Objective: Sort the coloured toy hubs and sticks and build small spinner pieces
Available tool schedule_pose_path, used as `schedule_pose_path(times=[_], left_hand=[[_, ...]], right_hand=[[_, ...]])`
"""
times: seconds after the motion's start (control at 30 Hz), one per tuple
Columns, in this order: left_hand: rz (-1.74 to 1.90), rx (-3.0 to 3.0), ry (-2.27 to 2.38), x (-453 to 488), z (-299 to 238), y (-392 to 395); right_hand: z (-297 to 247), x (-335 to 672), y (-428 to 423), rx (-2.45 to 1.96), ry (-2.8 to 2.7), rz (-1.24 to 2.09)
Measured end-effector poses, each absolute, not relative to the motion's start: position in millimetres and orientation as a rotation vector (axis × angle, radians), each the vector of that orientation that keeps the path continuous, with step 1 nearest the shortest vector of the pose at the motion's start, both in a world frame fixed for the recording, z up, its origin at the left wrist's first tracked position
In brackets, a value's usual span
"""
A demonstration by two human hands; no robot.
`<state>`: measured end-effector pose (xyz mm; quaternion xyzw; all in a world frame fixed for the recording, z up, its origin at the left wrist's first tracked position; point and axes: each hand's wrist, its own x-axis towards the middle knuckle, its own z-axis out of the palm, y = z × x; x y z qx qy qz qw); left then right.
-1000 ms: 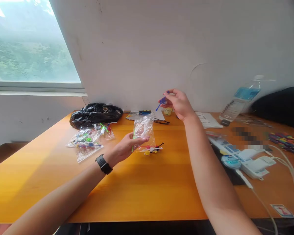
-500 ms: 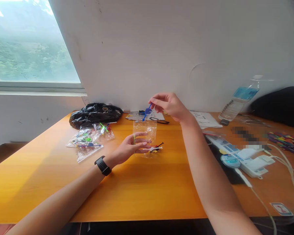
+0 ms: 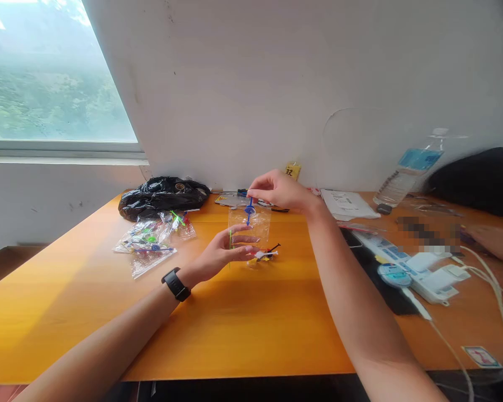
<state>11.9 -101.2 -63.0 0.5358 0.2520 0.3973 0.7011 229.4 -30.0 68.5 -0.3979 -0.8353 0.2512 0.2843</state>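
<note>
A small clear plastic bag (image 3: 262, 223) stands over the middle of the table, with a thin green line along its left side. My left hand (image 3: 224, 250), a black watch on its wrist, holds the bag from the left with its fingers spaced around it. My right hand (image 3: 276, 190) is above the bag and pinches the thin top of a blue plastic piece with a disc (image 3: 250, 210). The piece points down and overlaps the bag's upper part; whether it is inside I cannot tell. Small white, yellow and black plastic pieces (image 3: 265, 255) show at the bag's lower end.
Filled clear bags of colourful pieces (image 3: 146, 240) lie left, before a black plastic bag (image 3: 163, 196). On the right are papers (image 3: 347, 205), a tilted water bottle (image 3: 411, 170), a power strip (image 3: 423, 273) with cables and another person's blurred hand (image 3: 490, 240).
My right hand has come down and slightly left with the blue piece, which now hangs more upright. My left hand has barely moved. Another person's hand has appeared at the right.
</note>
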Motion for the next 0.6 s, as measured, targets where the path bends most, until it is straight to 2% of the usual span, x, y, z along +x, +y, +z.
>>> schedule_pose_path(times=[0.4, 0.6], left_hand=[[1.004, 1.312, 0.647, 14.7, -61.7, -100.6], [1.050, 1.323, 0.648, 17.3, -59.8, -102.8]], right_hand=[[68.5, 211.8, -38.1, -1.646, -2.102, -0.038], [63.9, 181.3, -54.4, -1.564, -2.130, -0.239]])
